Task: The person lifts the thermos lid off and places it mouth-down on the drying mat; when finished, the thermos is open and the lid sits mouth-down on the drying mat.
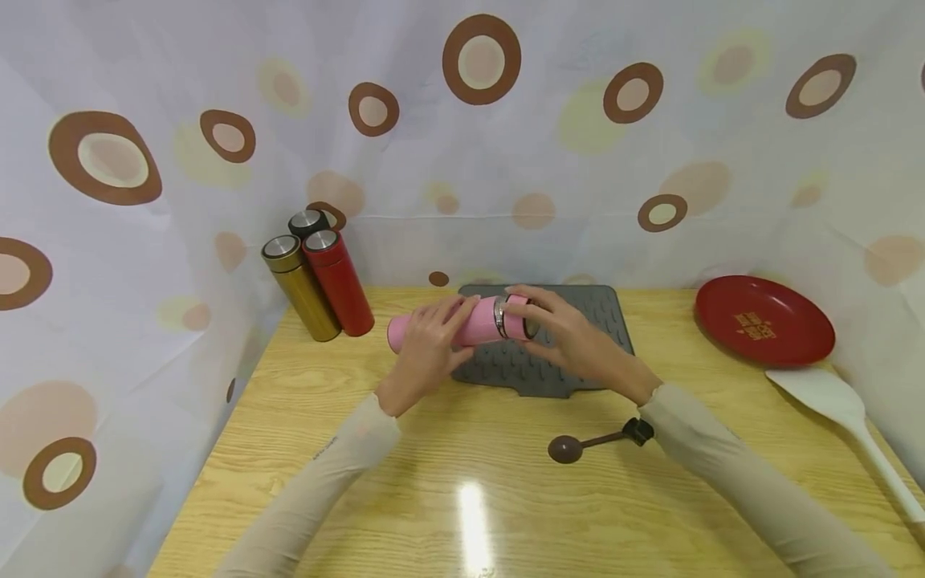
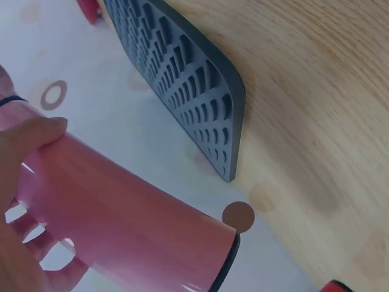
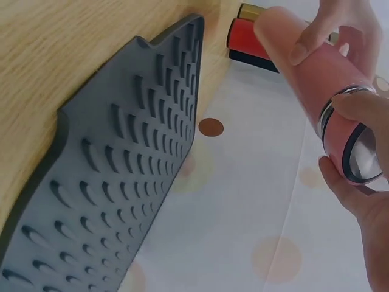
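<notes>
A pink thermos bottle (image 1: pixel 480 323) is held tilted over a dark grey textured mat (image 1: pixel 601 311). My left hand (image 1: pixel 426 343) grips the bottle's body, with the thumb on one side and the fingers round the other, as the left wrist view shows. At the other end my right hand (image 1: pixel 578 337) holds the pink lid (image 3: pixel 341 141), thumb and fingers on opposite sides. A shiny metal band (image 3: pixel 328 109) runs between lid and body. The lid's silver end (image 3: pixel 366 155) faces my right palm.
Gold (image 1: pixel 307 297), red (image 1: pixel 341 285) and black (image 1: pixel 309 220) bottles stand at the back left. On the right are a red oval plate (image 1: pixel 795 321) and a white long-handled spatula (image 1: pixel 838 401). A brown spoon (image 1: pixel 566 449) with a black clip (image 1: pixel 639 432) lies in front of the mat.
</notes>
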The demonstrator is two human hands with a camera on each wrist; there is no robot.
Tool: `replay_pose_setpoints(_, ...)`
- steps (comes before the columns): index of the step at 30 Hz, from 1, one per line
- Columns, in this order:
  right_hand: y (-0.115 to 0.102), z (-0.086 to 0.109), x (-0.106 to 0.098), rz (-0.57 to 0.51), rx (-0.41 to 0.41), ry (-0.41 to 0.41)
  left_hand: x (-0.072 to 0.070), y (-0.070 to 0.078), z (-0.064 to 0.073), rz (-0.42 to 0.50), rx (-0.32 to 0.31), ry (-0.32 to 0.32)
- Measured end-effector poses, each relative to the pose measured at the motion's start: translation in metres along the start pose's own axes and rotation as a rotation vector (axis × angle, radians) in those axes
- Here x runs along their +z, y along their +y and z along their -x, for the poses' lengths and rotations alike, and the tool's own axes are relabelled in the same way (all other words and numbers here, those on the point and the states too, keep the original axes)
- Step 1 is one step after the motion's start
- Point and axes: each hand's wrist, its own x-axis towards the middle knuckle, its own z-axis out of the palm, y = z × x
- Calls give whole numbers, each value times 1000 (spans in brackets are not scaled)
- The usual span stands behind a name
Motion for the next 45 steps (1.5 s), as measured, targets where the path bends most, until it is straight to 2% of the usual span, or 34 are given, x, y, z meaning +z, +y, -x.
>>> replay_pose_setpoints(4, -2, -7, -5, -25, 40, -4, 1, -5, 0, 77, -54, 3)
replay_pose_setpoints(10, -4, -13, -13, -68, 43, -32, -4, -8, 2, 115, -60, 14)
replay_pose_setpoints(12, -1, -13, -22, -104, 84, -12, -7, -10, 4, 124, -72, 6)
replay_pose_setpoints(14, 3, -10, -35, -142, 158, 25, -11, -15, 6, 129, -109, 20)
replay_pose_setpoints(17, 16, -3, -52, -173, 263, 73, -17, -24, 13, 141, -194, 70)
replay_pose_setpoints(20, 27, 2, -60, -176, 337, 65, -20, -31, 16, 149, -239, 115)
replay_pose_setpoints(25, 46, 6, -57, -165, 396, 71, -20, -41, 15, 170, -258, 143)
replay_pose_setpoints(31, 83, 21, -56, -73, 476, 77, -25, -54, 23, 267, -367, 224)
replay_pose_setpoints(34, 99, 30, -60, -47, 502, 64, -30, -62, 25, 312, -404, 267)
replay_pose_setpoints(38, 112, 37, -61, -4, 533, 19, -36, -72, 28, 318, -443, 316)
replay_pose_setpoints(45, 131, 40, -44, -3, 704, -137, -45, -84, 43, 323, -539, 357)
